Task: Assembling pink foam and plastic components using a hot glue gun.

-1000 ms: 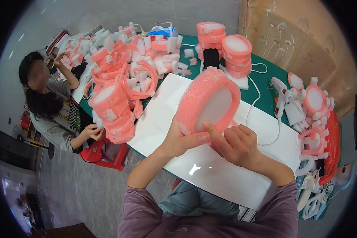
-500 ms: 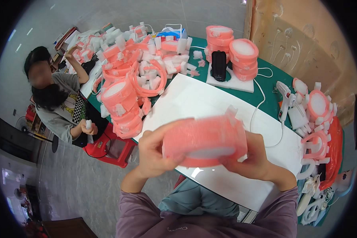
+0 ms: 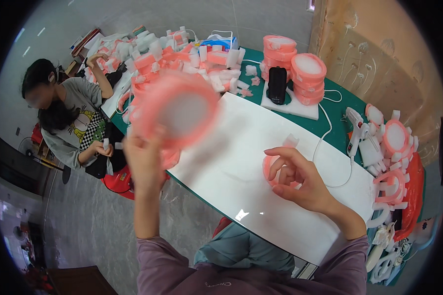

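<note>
My left hand point(image 3: 146, 160) grips a round pink foam piece with a white centre point(image 3: 184, 115); it is raised and blurred over the left part of the white board point(image 3: 231, 147). Its thumb lies on the near rim. My right hand point(image 3: 305, 184) is open and holds nothing, its fingers bent but apart above the board. Just behind those fingers sits a pink foam ring point(image 3: 267, 169), with a pale foam block point(image 3: 291, 140) by it. My right hand hides most of that ring, so I cannot tell whether they touch.
Pink and white foam pieces point(image 3: 147, 61) heap up at the back left, where a person point(image 3: 83, 118) sits. Stacked pink rounds point(image 3: 308, 81) stand behind a black case point(image 3: 277, 86). To the right are a white glue gun point(image 3: 354, 130), its cable and more foam rings point(image 3: 395, 135).
The pink foam round has gone from both hands to my left hand alone, moving left and away from me. My right hand has let go, uncovering part of the ring on the board.
</note>
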Available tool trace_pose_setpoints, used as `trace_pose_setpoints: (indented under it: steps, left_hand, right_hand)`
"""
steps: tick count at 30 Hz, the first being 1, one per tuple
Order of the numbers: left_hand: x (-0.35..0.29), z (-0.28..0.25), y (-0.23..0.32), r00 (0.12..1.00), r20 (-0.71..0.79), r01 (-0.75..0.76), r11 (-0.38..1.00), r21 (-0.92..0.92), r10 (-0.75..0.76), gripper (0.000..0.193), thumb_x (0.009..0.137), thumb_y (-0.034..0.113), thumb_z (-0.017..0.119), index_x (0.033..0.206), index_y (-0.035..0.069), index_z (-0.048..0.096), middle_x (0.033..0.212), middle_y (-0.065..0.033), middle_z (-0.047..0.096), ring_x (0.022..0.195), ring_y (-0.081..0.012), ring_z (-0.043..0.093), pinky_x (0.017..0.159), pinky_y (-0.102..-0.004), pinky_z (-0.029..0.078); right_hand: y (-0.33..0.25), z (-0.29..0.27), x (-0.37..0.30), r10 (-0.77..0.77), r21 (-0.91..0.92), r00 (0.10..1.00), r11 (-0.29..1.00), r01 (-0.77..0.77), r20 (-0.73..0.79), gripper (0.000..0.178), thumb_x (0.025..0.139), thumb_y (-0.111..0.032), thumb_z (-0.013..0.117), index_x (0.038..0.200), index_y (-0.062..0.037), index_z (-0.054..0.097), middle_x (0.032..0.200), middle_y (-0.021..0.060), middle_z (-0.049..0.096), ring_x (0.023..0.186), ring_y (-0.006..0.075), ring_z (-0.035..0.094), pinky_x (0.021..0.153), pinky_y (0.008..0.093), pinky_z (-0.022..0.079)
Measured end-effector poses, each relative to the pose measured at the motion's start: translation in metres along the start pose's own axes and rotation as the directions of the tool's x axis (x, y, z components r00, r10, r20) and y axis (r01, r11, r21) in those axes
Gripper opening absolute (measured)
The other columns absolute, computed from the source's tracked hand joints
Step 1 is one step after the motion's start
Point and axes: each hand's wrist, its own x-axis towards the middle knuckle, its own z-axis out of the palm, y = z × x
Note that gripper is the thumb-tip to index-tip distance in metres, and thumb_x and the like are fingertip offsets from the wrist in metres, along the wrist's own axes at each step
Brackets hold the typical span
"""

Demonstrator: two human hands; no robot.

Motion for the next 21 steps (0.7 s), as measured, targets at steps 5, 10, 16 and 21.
trace_pose_setpoints:
  steps: [5, 10, 16, 21]
  left_hand:
    - [0.066, -0.063, 0.011, 0.964, -0.213, -0.190, 0.974, -0.123, 0.161, 0.029, 0.087, 0.018, 0.052, 0.106, -0.003, 0.050, 0.100, -0.0062, 0.056, 0.088, -0.0117, 0.057, 0.075, -0.0276, 0.049]
    - [0.108, -0.091, -0.022, 0.981, -0.189, -0.055, 0.997, -0.056, 0.043, 0.033, 0.087, 0.024, 0.051, 0.112, 0.003, 0.047, 0.099, -0.0036, 0.056, 0.087, -0.0090, 0.055, 0.072, -0.0238, 0.047]
    - [0.142, -0.123, -0.042, 0.979, -0.112, 0.187, 0.966, 0.178, -0.168, 0.033, 0.085, 0.027, 0.056, 0.111, 0.007, 0.052, 0.089, 0.0002, 0.058, 0.075, -0.0048, 0.054, 0.060, -0.0176, 0.043]
    - [0.150, -0.125, -0.059, 0.950, -0.071, 0.309, 0.947, 0.089, -0.303, 0.034, 0.084, 0.023, 0.057, 0.110, 0.002, 0.054, 0.094, -0.0038, 0.060, 0.080, -0.0088, 0.058, 0.066, -0.0213, 0.047]
  right_hand:
    - [0.012, 0.001, 0.003, 0.013, -0.007, 1.000, 1.000, -0.013, 0.022, 0.046, 0.077, -0.004, 0.061, 0.119, -0.0079, 0.044, 0.073, -0.0038, 0.053, 0.050, -0.0002, 0.041, 0.046, 0.0158, 0.031]
    - [0.026, 0.012, 0.005, 0.065, -0.042, 0.996, 0.997, -0.063, 0.060, 0.041, 0.078, -0.006, 0.061, 0.116, -0.0085, 0.046, 0.072, -0.0038, 0.053, 0.049, 0.0007, 0.042, 0.046, 0.0168, 0.032]
    - [0.049, 0.040, -0.003, 0.081, -0.125, 0.976, 0.991, -0.056, 0.200, 0.037, 0.080, -0.011, 0.059, 0.115, -0.0095, 0.047, 0.071, -0.0017, 0.053, 0.047, 0.0044, 0.046, 0.045, 0.0193, 0.036]
    - [0.075, 0.059, -0.015, 0.146, -0.128, 0.932, 0.986, -0.109, 0.332, 0.032, 0.080, -0.013, 0.057, 0.111, -0.0091, 0.049, 0.068, 0.0012, 0.055, 0.051, 0.0094, 0.051, 0.049, 0.0221, 0.041]
